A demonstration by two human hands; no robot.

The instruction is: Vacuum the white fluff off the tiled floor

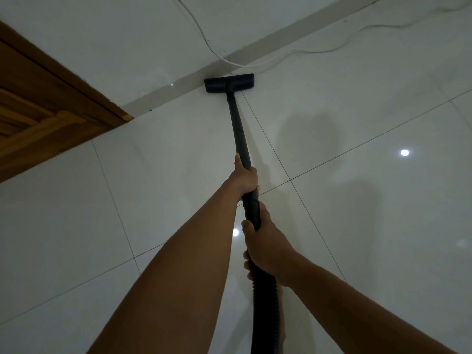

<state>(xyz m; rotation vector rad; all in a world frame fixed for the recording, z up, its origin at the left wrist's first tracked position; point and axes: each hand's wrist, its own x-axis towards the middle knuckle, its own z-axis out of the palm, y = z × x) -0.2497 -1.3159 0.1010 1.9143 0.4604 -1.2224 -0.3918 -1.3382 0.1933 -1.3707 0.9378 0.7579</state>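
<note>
My left hand [244,179] is wrapped tight around the long black rigid vacuum tube [238,132], and my right hand [265,247] grips it lower down, fingers curled where the ribbed black hose [265,302] begins. The flat black rectangular floor nozzle [229,83] sits on the glossy white tiled floor [357,200] at its far edge, touching the pale skirting strip [178,84], near a thin white cable [281,53]. I cannot make out any white fluff.

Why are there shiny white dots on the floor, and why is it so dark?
In the head view, the dots are lamp glare mirrored in the glossy tiled floor; the room is dim, so both arms look dark, the vacuum wand casts a soft shadow, and the wide lens bends the wall edge.
</note>
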